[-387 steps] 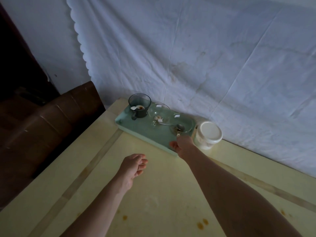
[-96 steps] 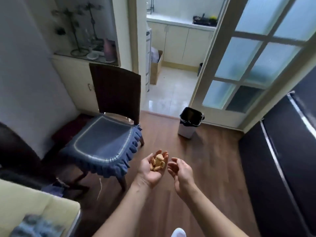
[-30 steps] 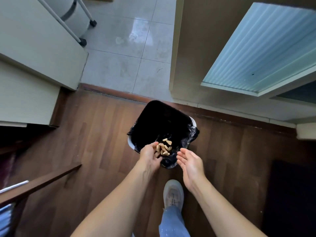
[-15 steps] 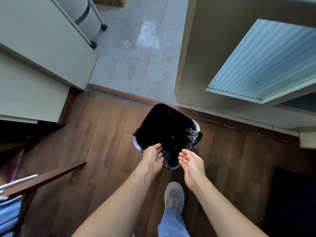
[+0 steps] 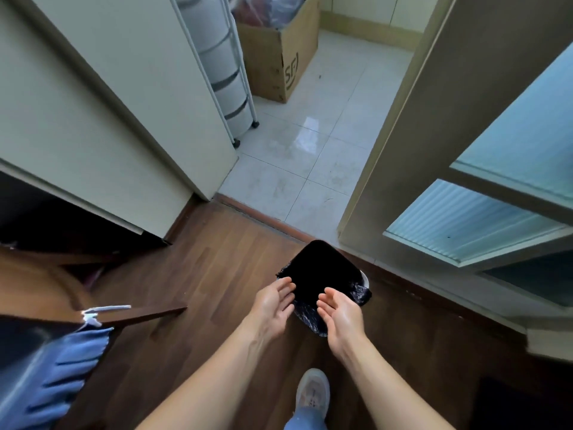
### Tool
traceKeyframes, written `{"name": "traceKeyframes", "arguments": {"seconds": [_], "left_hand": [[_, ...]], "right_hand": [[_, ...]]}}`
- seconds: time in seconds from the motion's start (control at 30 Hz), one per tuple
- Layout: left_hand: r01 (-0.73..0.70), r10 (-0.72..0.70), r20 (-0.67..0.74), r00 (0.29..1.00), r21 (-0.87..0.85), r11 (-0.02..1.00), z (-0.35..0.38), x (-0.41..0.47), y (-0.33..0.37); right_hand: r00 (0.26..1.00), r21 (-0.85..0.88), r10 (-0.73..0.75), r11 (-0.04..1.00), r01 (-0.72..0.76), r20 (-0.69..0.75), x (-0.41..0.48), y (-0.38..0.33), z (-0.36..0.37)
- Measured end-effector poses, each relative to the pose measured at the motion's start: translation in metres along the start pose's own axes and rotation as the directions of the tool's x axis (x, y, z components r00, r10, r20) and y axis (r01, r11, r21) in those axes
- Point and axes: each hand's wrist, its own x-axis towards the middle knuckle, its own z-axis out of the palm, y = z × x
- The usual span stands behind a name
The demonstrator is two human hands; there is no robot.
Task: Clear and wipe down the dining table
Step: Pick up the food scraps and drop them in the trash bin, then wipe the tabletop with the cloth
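**Hands empty over the bin, table out of frame**

- Left hand (image 5: 273, 302) and right hand (image 5: 341, 315): both empty, fingers loose and slightly curved, palms turned toward each other. They hang over the near edge of the bin (image 5: 319, 265), apart from each other. Can't tell if either brushes the liner.
- The bin stands on the wooden floor (image 5: 217, 274), just beside the threshold strip to the tiled floor (image 5: 297, 169) and at the foot of the glass door (image 5: 465, 218). Its black liner is bunched over the rim, and the inside is too dark to read.
- Table: not visible, so its state can't be checked from here. A chair with a blue frilled cover (image 5: 46, 361) sits at the left edge of view.
- Handling, my read: the bin looks light and the liner thin and soft, so it would snag or slip off if tugged. If it has to move, grip the hard rim, not the plastic.
- No cloth in sight. The wipe-down looks not yet done. I'd guess the next step is back to the table for whatever is left, then a rag.
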Motion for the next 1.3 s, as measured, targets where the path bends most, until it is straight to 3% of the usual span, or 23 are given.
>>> {"name": "traceKeyframes", "arguments": {"seconds": [0.33,0.7,0.83,1.03,1.3], "left_hand": [[-0.229,0.244,0.081,0.966,-0.161,0.960,-0.126,-0.197,0.051],[-0.470,0.464,-0.114,0.878,-0.379,0.797,-0.370,-0.399,-0.016],[-0.544,0.502,-0.218,0.837,-0.442,0.714,-0.446,-0.453,-0.046],[-0.647,0.524,-0.380,0.762,-0.477,0.595,-0.536,-0.512,-0.085],[-0.691,0.453,-0.522,0.722,-0.525,0.496,-0.629,-0.537,-0.120]], "right_hand": [[0.949,-0.105,-0.061,0.990,0.098,0.310,-0.199,0.026,0.073],[0.766,-0.366,0.040,0.894,0.260,0.642,-0.446,0.189,0.117],[0.701,-0.462,0.103,0.817,0.345,0.706,-0.502,0.245,0.132],[0.595,-0.524,0.262,0.789,0.322,0.760,-0.555,0.316,0.155],[0.529,-0.614,0.394,0.711,0.343,0.751,-0.601,0.401,0.182]]}}
